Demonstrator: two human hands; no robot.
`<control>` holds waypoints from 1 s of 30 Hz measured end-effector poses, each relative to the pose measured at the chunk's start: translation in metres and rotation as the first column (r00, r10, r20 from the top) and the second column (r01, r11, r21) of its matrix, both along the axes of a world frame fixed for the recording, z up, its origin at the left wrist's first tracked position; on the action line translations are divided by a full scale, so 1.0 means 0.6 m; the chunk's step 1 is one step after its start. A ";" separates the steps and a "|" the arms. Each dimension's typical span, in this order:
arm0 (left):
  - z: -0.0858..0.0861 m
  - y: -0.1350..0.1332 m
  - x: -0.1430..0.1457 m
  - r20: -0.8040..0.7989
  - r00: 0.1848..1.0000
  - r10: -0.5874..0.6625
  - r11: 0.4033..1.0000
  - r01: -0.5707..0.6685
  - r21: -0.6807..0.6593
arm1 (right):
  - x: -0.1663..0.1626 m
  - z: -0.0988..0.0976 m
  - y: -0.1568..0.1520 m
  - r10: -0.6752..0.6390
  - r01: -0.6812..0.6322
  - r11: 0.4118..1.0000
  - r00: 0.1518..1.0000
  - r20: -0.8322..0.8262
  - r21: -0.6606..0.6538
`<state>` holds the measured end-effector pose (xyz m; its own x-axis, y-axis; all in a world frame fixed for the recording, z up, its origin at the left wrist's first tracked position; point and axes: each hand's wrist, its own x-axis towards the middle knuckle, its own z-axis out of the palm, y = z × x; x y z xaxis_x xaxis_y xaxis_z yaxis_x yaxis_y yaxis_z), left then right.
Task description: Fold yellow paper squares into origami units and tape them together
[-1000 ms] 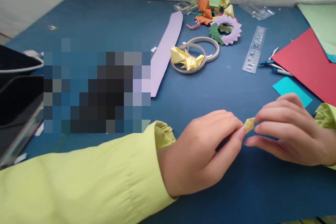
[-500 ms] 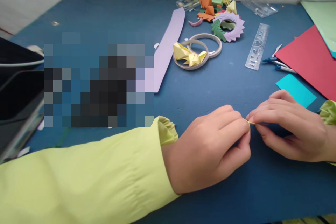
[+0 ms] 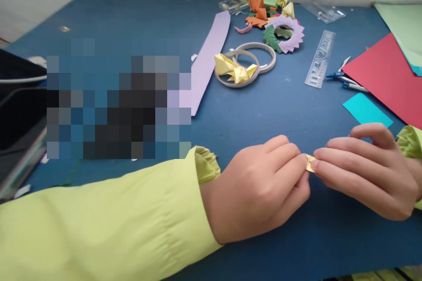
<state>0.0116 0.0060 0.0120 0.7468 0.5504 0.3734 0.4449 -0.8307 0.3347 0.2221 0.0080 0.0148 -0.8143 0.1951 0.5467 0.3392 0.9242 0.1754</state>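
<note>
Yellow folded paper [image 3: 309, 166], tiny, pinched between both hands, over the table's [image 3: 263, 118] near side, toward the right. Left hand [image 3: 259, 191]: grip narrow, fingertips closed on the paper's left end. Right hand [image 3: 367, 173]: grip narrow too, fingertips closed on the right end, thumb hidden.

Changed: seen edge-on half a second ago, as a mere thin line; now turned, creased face toward the camera, right fingertips laid over it. Reading: probably a fold being worked or pressed flat; shaping apparently unfinished.

Edges: near edge of the table visible at lower right, well apart from the paper; right edge out of view. Turquoise card [image 3: 366, 107] just beyond the right hand, partly covered in view; cannot tell whether touching. Red sheet [image 3: 382, 74] past it, with compass [image 3: 336, 75] and ruler [image 3: 320, 59] to its left. Tape rolls [image 3: 273, 63] farther toward the far edge, yellow folds [image 3: 243, 74] at the nearer one.

Room: bare blue surface between tape rolls and hands, more toward the near edge. Tighter on the right.
</note>
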 end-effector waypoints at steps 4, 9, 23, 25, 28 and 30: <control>0.002 0.000 -0.001 -0.026 0.999 -0.019 1.000 0.019 0.020 | -0.004 0.002 0.004 0.032 -0.032 0.998 0.999 -0.006 0.051; 0.003 -0.004 0.001 0.020 0.999 -0.028 0.996 0.030 -0.078 | -0.011 0.009 0.007 0.050 -0.050 0.986 0.999 0.007 0.161; 0.011 0.003 0.006 0.237 0.970 0.055 0.889 0.061 -0.453 | -0.004 0.002 0.006 0.014 -0.022 0.980 0.999 0.038 0.199; 0.012 0.006 0.005 0.247 0.967 0.066 0.856 0.072 -0.511 | -0.004 0.002 0.005 0.013 -0.021 0.981 0.999 0.040 0.195; 0.015 0.009 0.003 0.256 0.965 0.048 0.800 0.117 -0.589 | -0.009 0.003 0.005 0.040 -0.044 0.978 0.999 0.027 0.203; 0.017 0.010 0.002 0.261 0.964 0.043 0.775 0.132 -0.617 | -0.011 0.003 0.006 0.065 -0.065 0.983 0.998 0.007 0.171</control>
